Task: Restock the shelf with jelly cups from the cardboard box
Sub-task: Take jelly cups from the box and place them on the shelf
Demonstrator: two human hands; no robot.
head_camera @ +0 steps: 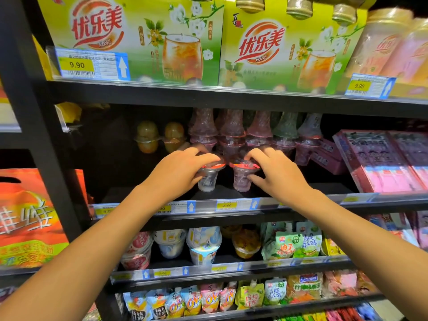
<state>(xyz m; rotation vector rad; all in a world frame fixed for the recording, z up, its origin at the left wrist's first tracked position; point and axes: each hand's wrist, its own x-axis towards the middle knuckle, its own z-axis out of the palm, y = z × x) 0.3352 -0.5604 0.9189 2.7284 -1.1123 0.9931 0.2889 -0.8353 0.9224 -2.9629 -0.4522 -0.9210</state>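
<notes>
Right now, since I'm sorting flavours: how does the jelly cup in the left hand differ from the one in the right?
The left jelly cup looks clear and whitish; the right jelly cup looks pinkish-purple. The left hand covers most of its cup's lid; the right hand leaves more of its lid showing. Both stand upright, tapered, with red rims.

A clear jelly cup [208,180] stands upright on the dark shelf [301,189], gripped under the left hand [183,170]. A pinkish jelly cup [240,181] stands just beside it, gripped under the right hand [275,172]. Both are tapered with red-rimmed lids. Stacked cups [232,135] stand just beyond the fingertips.
</notes>
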